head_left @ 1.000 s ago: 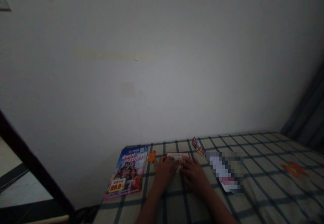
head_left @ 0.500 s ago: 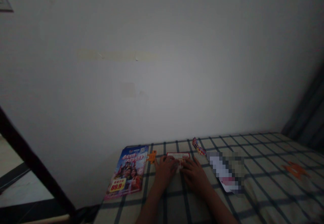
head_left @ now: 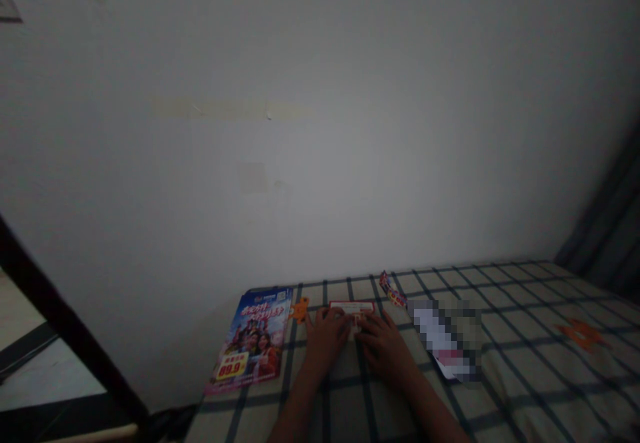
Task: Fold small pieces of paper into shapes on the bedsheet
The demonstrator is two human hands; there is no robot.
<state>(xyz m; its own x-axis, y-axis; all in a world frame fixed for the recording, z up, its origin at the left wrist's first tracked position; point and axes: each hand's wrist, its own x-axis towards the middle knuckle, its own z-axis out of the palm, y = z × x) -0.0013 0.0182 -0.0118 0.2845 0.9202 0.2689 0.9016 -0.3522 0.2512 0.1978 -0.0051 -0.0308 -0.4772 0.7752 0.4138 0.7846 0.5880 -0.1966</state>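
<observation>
Side by side on a checked cloth, my left hand [head_left: 327, 333] and my right hand [head_left: 384, 341] meet over a small white paper with a red border [head_left: 353, 307]. Both hands have bent fingers, closed on the paper's near part, thumbs and fingertips close together at its middle. Only the far edge and a narrow strip between the hands show; the rest of the paper is hidden. Left of my left hand lies a stack of colourful printed leaflets [head_left: 255, 343], the top one marked 89.9.
An orange figure print [head_left: 300, 310] lies beside the leaflets, another orange print [head_left: 583, 333] far right. Right of my hands is a blurred-out card [head_left: 443, 339] with a patterned strap [head_left: 393, 291]. A white wall [head_left: 350, 163] rises behind the checked cloth [head_left: 500, 296].
Almost nothing differs. Both hands stay over the paper in nearly the same pose, and the view has shifted very slightly.
</observation>
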